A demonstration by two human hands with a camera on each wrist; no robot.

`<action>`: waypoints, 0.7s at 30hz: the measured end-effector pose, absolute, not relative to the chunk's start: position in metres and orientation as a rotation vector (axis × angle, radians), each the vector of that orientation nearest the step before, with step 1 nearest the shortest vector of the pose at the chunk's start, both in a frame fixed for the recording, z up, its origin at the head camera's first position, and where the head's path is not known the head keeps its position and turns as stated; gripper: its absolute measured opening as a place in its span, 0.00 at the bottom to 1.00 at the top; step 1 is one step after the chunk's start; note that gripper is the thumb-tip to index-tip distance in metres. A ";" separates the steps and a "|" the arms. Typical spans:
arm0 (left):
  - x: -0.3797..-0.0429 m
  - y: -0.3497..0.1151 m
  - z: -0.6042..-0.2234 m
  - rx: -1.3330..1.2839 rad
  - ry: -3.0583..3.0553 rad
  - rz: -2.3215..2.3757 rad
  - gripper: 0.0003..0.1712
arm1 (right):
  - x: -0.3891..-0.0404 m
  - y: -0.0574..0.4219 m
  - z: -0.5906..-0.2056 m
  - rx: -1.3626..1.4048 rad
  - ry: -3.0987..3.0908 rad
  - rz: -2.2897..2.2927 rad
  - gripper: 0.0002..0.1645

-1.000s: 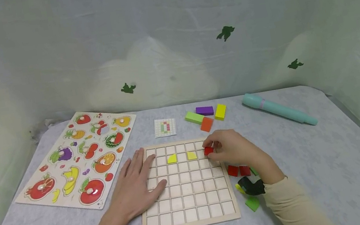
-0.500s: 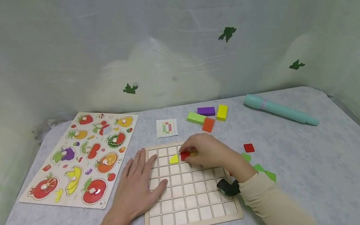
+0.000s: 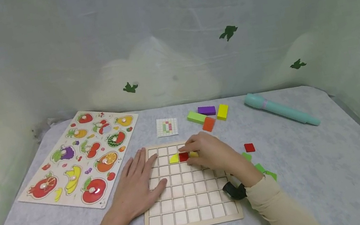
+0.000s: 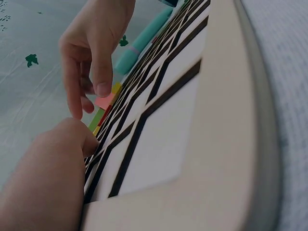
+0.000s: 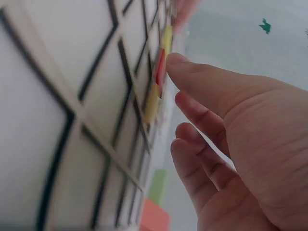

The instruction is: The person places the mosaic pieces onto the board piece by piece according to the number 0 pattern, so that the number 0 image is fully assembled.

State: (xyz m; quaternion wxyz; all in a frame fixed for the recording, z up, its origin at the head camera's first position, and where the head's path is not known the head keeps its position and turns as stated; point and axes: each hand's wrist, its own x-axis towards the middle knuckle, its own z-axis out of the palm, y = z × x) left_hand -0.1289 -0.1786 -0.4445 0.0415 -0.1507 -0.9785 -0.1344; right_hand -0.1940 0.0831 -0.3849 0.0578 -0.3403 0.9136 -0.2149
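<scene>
A wooden board (image 3: 195, 224) with a square grid lies in front of me. My left hand (image 3: 139, 188) rests flat on its left side, fingers straight. In the upper grid a red tile (image 3: 183, 157) sits between a yellow tile (image 3: 174, 158) with a curved corner and another yellow tile (image 3: 193, 154), partly covered by my right hand (image 3: 210, 153). Thumb and index finger of that hand stand apart on either side of the red tile. The right wrist view shows the thumb (image 5: 202, 79) overlapping the red tile (image 5: 160, 67), the other fingers loosely bent and holding nothing.
Right of the board lie a red tile (image 3: 249, 147) and several green tiles (image 3: 270, 175), partly behind the right arm. Behind it are a small pattern card (image 3: 167, 127), coloured blocks (image 3: 206, 111) and a teal tube (image 3: 281, 110). A fruit puzzle board (image 3: 72, 200) lies left.
My right hand has carried the red tile leftward from the board's right side to between the yellow tiles, and its fingers have parted from it. The left hand stays put.
</scene>
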 end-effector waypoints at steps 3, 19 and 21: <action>-0.129 -0.178 -0.444 -0.462 -2.995 -0.413 0.48 | -0.188 0.094 -0.380 -0.971 2.784 -0.670 0.22; -0.130 -0.179 -0.444 -0.462 -2.992 -0.463 0.45 | -0.175 0.173 -0.374 -0.765 2.828 -0.707 0.21; -0.130 -0.179 -0.444 -0.466 -2.991 -0.467 0.45 | -0.177 0.184 -0.373 -0.708 2.833 -0.706 0.23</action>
